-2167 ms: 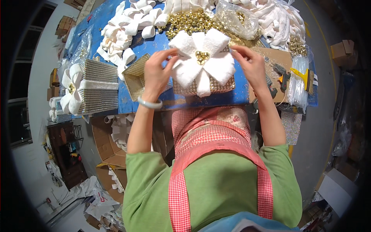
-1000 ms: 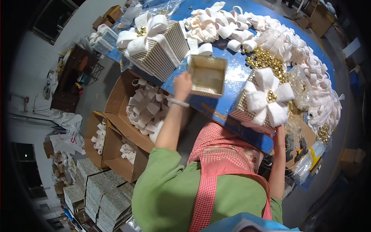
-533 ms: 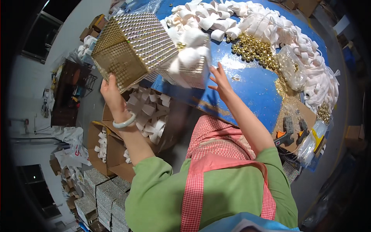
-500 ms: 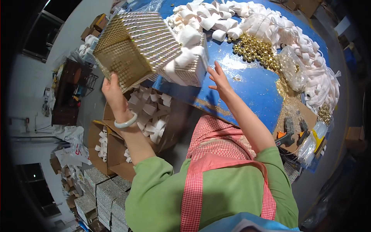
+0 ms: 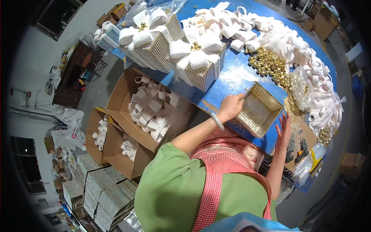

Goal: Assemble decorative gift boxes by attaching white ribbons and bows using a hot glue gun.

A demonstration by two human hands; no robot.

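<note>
My left hand (image 5: 232,106) grips the left rim of an open-topped box (image 5: 271,101) with gold, studded-looking walls. Its hollow side faces up at the blue table's near edge, and I cannot tell whether it rests on the table. Beside the box's right wall is my right hand (image 5: 284,131), fingers stretched out and holding nothing; whether it touches the box is unclear. To the left stands a glittering box with a white ribbon bow (image 5: 199,58) and gold pieces at the bow's centre. Another bow-topped box (image 5: 152,48) stands behind it.
Small gold pieces (image 5: 266,63) are heaped on the blue table (image 5: 235,87), below white ribbon loops (image 5: 286,38). A clear plastic bag (image 5: 301,87) and glue guns (image 5: 299,149) lie at the right. A carton of white bows (image 5: 152,108) stands left, stacked glittering boxes (image 5: 104,189) below.
My left hand has brought the box from the upper left to the table's near edge at the right. My right hand has moved right and closer to me, beside it.
</note>
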